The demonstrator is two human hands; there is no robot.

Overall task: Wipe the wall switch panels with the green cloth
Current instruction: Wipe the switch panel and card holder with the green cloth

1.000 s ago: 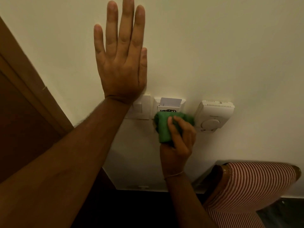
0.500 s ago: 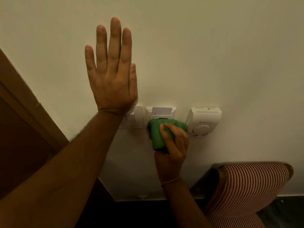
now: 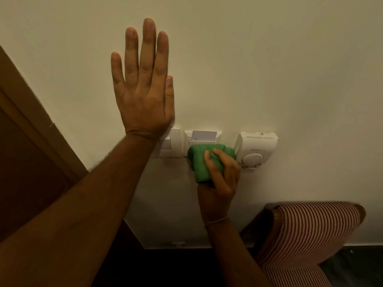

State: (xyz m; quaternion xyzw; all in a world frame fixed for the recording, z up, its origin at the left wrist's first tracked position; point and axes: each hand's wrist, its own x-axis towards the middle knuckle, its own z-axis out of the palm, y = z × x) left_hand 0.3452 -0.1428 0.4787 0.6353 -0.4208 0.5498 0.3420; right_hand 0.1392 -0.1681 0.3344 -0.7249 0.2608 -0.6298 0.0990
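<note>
While gripped, green cloth point(image 3: 204, 162) against panel point(image 3: 204, 136)

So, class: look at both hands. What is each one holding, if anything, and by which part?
The right hand grips the bunched green cloth around its lower right side. The left hand holds nothing, lying flat on the wall.

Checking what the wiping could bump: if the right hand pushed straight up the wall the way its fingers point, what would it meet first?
Probably the key card standing in the middle panel, just above the green cloth held by the right hand.
</note>
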